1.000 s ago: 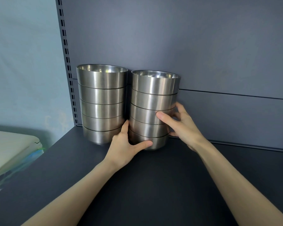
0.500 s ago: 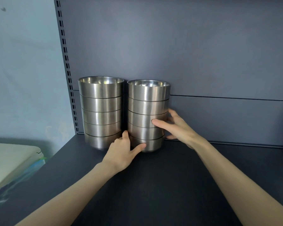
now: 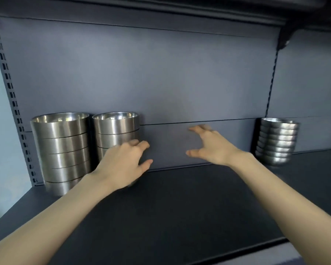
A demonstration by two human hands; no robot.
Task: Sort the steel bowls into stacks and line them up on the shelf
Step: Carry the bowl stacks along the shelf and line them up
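Left hand [image 3: 122, 161] and right hand [image 3: 210, 146] just let go of the second bowl stack [image 3: 116, 129], fingers apart, empty. Shallow-bowl stack [image 3: 278, 140] far right probably still needs lining up.

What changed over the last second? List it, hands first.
Both hands let go of the second stack and moved right: right hand open in the air, left hand loose, fingers past its edge. It stays beside the first stack on the shelf. A shallower stack came into view far right.
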